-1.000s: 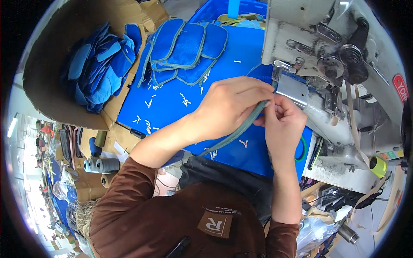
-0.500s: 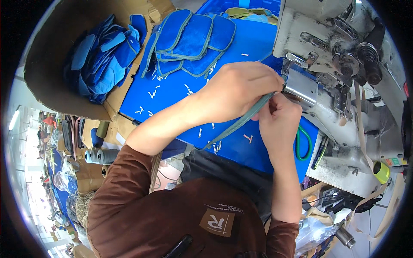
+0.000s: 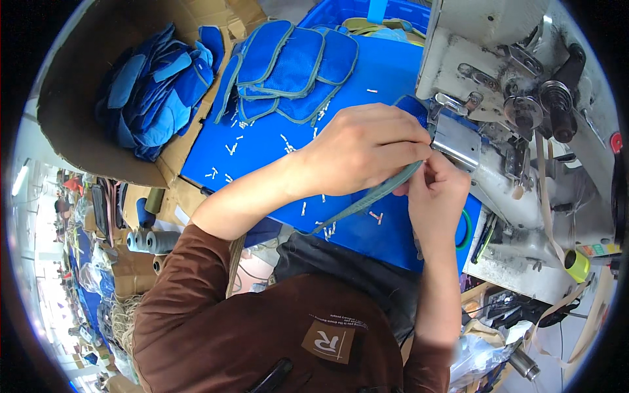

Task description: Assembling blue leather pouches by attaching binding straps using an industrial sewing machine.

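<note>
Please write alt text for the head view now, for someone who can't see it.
A person's left grip and right grip hold a green strip beside a sewing machine, above a blue table. Green-edged blue pads lie on the table's far side; to their left, a cardboard box holds blue pieces.

Open brown cardboard box, left of smooth blue tabletop | blue plastic crate, beyond tabletop's far edge | grey thread spools, lower left | yellow-green hollow cylinder, right | silver cylindrical metal flask beside crumpled clear plastic bag, lower right
</note>
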`<state>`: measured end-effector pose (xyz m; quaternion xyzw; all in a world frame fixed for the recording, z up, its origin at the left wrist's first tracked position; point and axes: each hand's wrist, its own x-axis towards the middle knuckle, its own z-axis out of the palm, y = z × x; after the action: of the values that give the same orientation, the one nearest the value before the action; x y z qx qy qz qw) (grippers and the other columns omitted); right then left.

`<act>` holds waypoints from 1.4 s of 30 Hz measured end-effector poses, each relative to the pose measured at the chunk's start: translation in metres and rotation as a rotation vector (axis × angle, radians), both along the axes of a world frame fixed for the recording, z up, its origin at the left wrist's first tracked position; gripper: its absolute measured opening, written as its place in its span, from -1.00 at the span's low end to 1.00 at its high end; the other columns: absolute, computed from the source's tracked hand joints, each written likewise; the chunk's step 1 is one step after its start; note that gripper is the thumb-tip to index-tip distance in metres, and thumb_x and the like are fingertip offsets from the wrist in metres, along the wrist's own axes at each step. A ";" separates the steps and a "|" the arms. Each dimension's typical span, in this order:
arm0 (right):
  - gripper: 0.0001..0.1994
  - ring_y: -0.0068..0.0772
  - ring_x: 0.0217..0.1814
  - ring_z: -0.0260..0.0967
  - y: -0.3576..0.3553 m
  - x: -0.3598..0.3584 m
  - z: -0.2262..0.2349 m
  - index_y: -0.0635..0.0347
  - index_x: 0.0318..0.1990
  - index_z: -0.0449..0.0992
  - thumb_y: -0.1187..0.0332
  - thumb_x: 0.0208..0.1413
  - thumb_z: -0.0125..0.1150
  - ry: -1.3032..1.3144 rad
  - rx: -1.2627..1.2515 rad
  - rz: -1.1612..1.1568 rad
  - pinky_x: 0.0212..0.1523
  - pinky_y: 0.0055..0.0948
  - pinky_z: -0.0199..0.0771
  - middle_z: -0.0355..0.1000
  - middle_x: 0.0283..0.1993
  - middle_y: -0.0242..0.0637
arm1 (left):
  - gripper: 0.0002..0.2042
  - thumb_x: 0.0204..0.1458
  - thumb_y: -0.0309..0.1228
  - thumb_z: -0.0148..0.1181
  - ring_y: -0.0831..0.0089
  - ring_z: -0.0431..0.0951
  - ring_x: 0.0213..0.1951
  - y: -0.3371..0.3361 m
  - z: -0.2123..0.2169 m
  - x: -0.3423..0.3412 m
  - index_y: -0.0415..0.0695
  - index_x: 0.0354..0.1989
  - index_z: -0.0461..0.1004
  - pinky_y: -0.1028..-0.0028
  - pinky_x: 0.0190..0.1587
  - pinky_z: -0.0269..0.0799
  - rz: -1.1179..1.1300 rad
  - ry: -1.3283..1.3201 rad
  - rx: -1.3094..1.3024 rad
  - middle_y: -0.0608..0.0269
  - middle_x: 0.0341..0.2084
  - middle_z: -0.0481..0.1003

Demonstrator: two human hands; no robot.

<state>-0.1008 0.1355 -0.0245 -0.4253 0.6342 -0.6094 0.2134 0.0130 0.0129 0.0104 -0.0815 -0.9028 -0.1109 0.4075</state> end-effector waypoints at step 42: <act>-0.80 -0.84 -0.58 -0.01 0.013 0.008 0.006 0.31 -0.43 0.44 0.50 0.28 0.11 -0.042 -0.014 -0.064 -0.62 -0.63 -0.06 0.20 -0.66 -0.58 | -0.72 -0.17 -0.66 0.26 0.15 0.60 -0.19 0.026 -0.009 -0.004 -0.17 -0.21 0.59 0.31 -0.16 0.55 0.185 0.005 0.164 0.16 -0.17 0.58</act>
<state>-0.0930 0.1490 -0.0184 -0.3933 0.6385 -0.6292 0.2041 0.0090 0.0391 0.0017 0.0356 -0.8933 -0.1463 0.4235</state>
